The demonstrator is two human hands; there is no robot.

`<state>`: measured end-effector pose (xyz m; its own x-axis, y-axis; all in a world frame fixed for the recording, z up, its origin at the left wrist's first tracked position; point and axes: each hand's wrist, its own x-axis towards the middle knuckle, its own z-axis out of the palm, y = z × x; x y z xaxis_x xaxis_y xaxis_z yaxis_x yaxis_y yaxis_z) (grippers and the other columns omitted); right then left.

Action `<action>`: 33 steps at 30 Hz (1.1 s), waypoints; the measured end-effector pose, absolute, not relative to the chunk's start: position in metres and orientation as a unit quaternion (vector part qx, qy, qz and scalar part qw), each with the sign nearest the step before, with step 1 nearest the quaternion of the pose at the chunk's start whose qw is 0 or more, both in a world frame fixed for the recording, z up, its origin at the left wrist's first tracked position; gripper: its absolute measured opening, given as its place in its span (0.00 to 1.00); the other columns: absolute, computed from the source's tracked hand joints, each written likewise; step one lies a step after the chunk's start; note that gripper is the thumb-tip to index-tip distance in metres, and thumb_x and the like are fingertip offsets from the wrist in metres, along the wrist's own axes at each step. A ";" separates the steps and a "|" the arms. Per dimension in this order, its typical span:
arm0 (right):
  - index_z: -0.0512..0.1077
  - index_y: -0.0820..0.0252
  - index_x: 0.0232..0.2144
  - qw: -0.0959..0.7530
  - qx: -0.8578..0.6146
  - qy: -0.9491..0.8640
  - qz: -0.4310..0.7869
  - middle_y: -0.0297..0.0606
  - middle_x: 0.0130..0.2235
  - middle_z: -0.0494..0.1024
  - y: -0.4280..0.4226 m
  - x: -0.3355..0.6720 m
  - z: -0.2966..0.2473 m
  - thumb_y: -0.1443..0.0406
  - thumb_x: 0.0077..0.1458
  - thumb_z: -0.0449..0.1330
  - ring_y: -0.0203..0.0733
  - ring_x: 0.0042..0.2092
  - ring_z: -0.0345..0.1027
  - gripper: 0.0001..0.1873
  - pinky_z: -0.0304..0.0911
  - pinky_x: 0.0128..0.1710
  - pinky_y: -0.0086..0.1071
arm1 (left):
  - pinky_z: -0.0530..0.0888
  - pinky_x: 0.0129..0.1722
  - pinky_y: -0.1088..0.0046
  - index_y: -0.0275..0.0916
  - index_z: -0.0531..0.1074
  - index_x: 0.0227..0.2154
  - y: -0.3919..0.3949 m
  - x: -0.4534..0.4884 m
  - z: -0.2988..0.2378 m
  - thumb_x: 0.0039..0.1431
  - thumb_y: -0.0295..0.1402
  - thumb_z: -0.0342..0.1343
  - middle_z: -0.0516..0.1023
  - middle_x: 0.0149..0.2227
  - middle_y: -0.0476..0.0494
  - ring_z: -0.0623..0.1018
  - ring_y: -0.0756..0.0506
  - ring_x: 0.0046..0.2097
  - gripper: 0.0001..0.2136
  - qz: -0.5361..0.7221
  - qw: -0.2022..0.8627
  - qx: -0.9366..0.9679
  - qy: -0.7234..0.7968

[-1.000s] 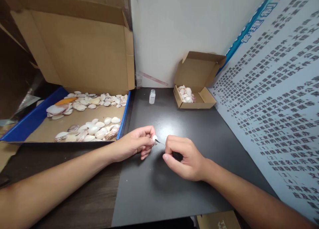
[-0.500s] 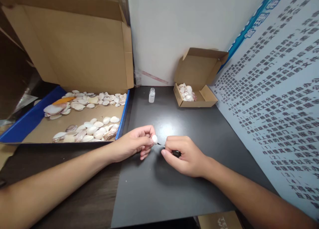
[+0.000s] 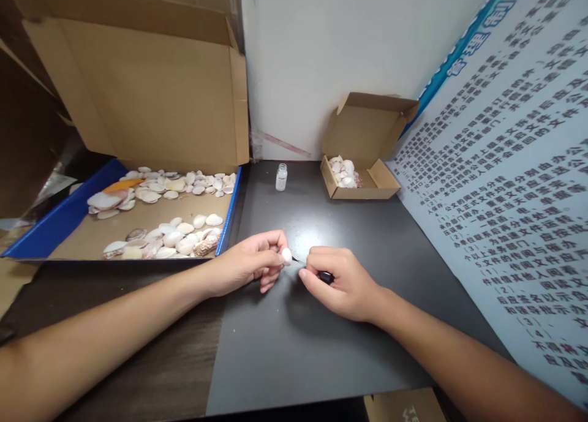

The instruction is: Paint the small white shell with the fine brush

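Note:
My left hand (image 3: 250,264) pinches a small white shell (image 3: 286,255) between thumb and fingertips, low over the dark mat (image 3: 321,342). My right hand (image 3: 342,282) is closed on a thin brush with a black cap (image 3: 325,277); its fine tip touches the shell. A small clear bottle (image 3: 281,177) stands open at the back of the mat, beyond both hands.
A large cardboard box with a blue rim (image 3: 227,223) lies at the left, holding several shells (image 3: 174,238). A small open carton (image 3: 362,192) with several shells sits at the back right. A printed board (image 3: 505,183) leans along the right side. A white wall stands behind.
My right hand has drawn a little closer to the left hand, with the brush tip staying at the shell. The view has shifted slightly; the left hand has hardly moved.

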<state>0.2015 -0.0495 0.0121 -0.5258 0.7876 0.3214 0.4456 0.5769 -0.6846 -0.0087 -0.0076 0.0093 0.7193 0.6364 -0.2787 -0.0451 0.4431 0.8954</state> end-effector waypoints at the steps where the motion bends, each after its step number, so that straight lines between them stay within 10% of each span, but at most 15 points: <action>1: 0.57 0.59 0.19 0.339 -0.354 -0.830 0.268 0.28 0.21 0.59 -0.050 0.201 0.012 0.70 0.58 0.55 0.31 0.24 0.52 0.17 0.49 0.25 0.28 | 0.66 0.21 0.79 0.40 0.62 0.30 -0.008 -0.008 0.010 0.56 0.31 0.58 0.63 0.18 0.58 0.64 0.54 0.19 0.08 0.216 0.794 0.479 0.307; 8: 0.56 0.57 0.19 0.436 -0.287 -0.822 0.226 0.29 0.21 0.59 -0.045 0.196 0.006 0.70 0.57 0.55 0.32 0.22 0.51 0.17 0.48 0.23 0.29 | 0.66 0.21 0.80 0.40 0.62 0.30 -0.009 -0.008 0.010 0.56 0.31 0.58 0.62 0.18 0.58 0.63 0.55 0.19 0.09 0.238 0.800 0.459 0.305; 33: 0.54 0.58 0.17 0.357 -0.331 -0.854 0.182 0.28 0.19 0.55 -0.039 0.190 0.002 0.70 0.55 0.54 0.32 0.21 0.45 0.17 0.44 0.23 0.31 | 0.64 0.19 0.81 0.40 0.60 0.28 -0.004 -0.007 0.007 0.57 0.34 0.61 0.64 0.21 0.58 0.62 0.56 0.18 0.13 0.256 0.828 0.396 0.304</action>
